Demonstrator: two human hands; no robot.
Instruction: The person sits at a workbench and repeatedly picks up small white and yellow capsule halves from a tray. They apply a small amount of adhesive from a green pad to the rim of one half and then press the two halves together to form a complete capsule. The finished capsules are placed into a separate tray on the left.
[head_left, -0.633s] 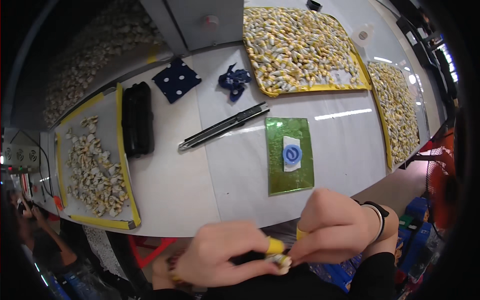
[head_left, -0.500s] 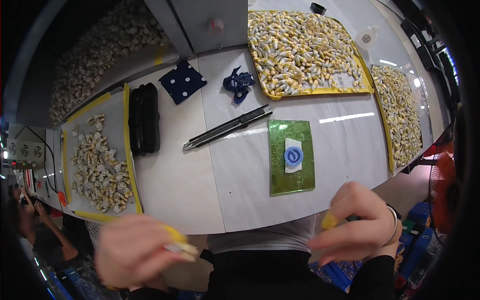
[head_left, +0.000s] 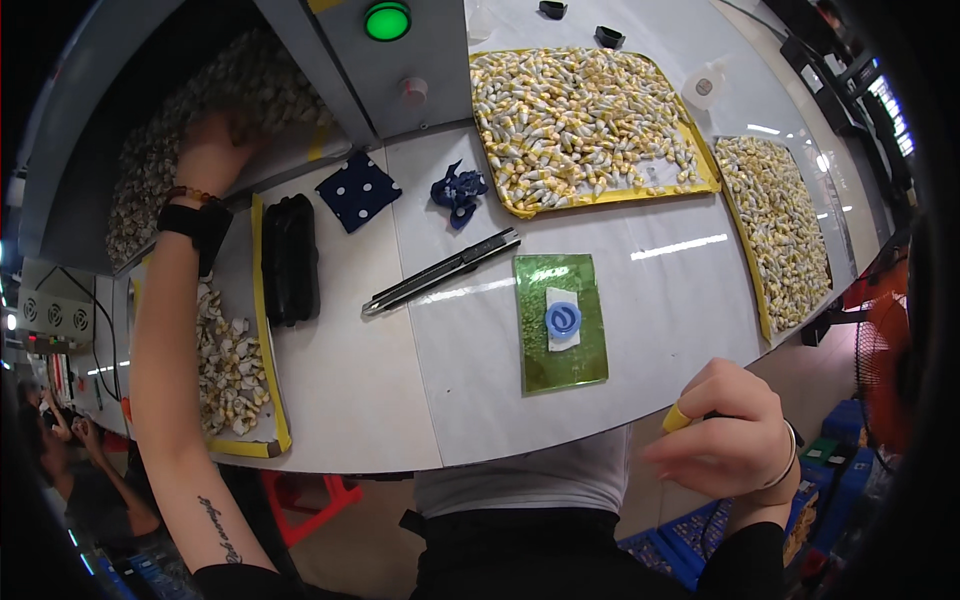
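Note:
My left hand (head_left: 215, 150) reaches into a dark grey cabinet, over a heap of small whitish pieces (head_left: 140, 195); its fingers are blurred and partly hidden among them. My left forearm passes above a yellow-edged tray (head_left: 262, 340) of similar white and yellowish pieces (head_left: 230, 365). Near the table's front edge at the right, my right hand (head_left: 725, 430) is raised with its fingers curled together. A yellow finger cover (head_left: 677, 418) sits on one finger. Something dark shows between the fingers, too little to name. Left of this hand, a green mat (head_left: 592, 350) bears a blue ring-shaped piece (head_left: 563, 320) on a white patch.
A snap-off cutter (head_left: 440, 272) lies mid-table. Behind it are a dotted navy cloth (head_left: 358, 190), a crumpled one (head_left: 459, 195) and a black case (head_left: 290, 260). Two yellow-edged trays (head_left: 620, 200) of white-yellow pieces stand at the back and right. A green lamp (head_left: 387, 20) glows on the cabinet.
My left hand has moved from the front edge, where it held a small whitish piece, up into the cabinet. The right hand stays near its place, fingers still curled. The view has shifted slightly.

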